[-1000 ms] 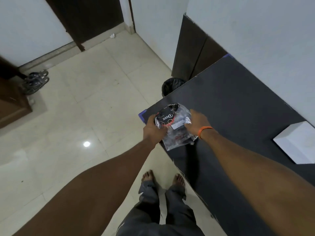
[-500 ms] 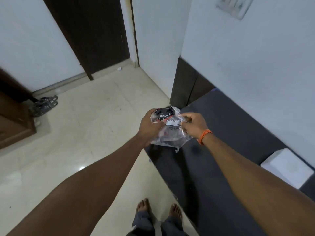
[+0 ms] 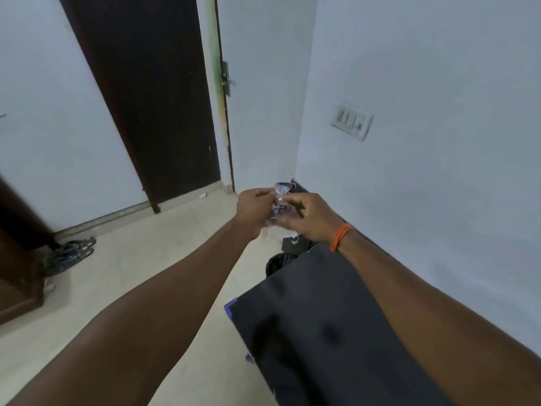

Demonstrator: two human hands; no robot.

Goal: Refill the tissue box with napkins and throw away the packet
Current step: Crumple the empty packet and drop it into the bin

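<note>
The empty plastic packet [image 3: 280, 207] is in the middle of the frame, crumpled small between the two hands, in the air above the floor. It is blurred, so I cannot read any print on it. The left hand [image 3: 254, 207] closes on its left side and the right hand [image 3: 309, 215] closes on its right side; both hands are pinched tight on the packet, with the fingers curled in. An orange thread band [image 3: 341, 237] is on the right wrist.

Just below the hands, a little toward the bottom of the frame, stands a black dustbin [image 3: 279, 262]. Only part of its rim and its dark liner shows, because the corner of the dark table [image 3: 316, 332] covers the rest. The bin sits between the table corner and a dark panel at the foot of the white wall.

The relation that matters for the coming move: the packet lies almost straight above the bin, slightly beyond it in the frame. It is pressed into a lump, so I cannot tell a long axis. Both hands are about equally near to the bin. I judge that the throwing step is close, and a short lowering and a release should do it. The light plastic may drift and land on the floor [image 3: 146, 259] beside the bin.

The tissue box is not in view.
</note>
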